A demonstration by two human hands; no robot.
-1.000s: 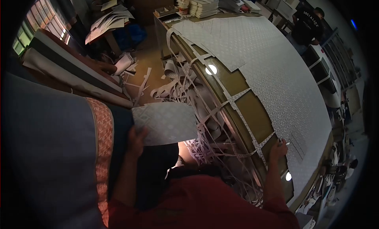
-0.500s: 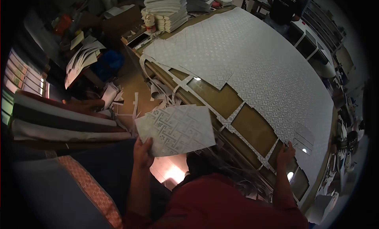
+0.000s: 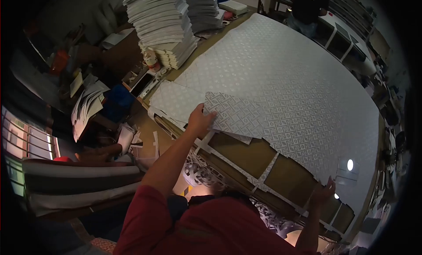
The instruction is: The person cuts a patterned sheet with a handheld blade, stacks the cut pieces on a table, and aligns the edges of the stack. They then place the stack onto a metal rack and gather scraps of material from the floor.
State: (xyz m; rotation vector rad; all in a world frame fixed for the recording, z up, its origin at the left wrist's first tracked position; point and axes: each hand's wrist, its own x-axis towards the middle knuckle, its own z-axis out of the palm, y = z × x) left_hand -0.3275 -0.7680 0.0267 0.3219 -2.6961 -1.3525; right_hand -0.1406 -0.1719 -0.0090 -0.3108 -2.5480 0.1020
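My left hand (image 3: 202, 121) grips the left edge of a cut patterned sheet (image 3: 233, 114), fingers closed on it. That piece lies over the near edge of a large pale patterned sheet (image 3: 299, 92) spread on the table. Farther right, my right hand (image 3: 323, 194) is at the sheet's near edge, fingers apart and nothing visible in them. Just beyond it lies a clear rectangular plate (image 3: 347, 175) with light glinting off it. Cut-out gaps along the near edge show the brown tabletop (image 3: 288, 176) between thin leftover strips (image 3: 269, 168).
Tall stacks of pale sheets (image 3: 154, 22) stand at the far left table corner, beside a small bottle (image 3: 150, 60). Rolled material (image 3: 83, 189) lies at the left. Offcuts (image 3: 198, 171) hang below the near edge. Another person (image 3: 307, 11) stands at the far side.
My left hand has moved forward and up, carrying the patterned piece from in front of my body onto the large sheet. My right hand stays near the table edge. The view has shifted.
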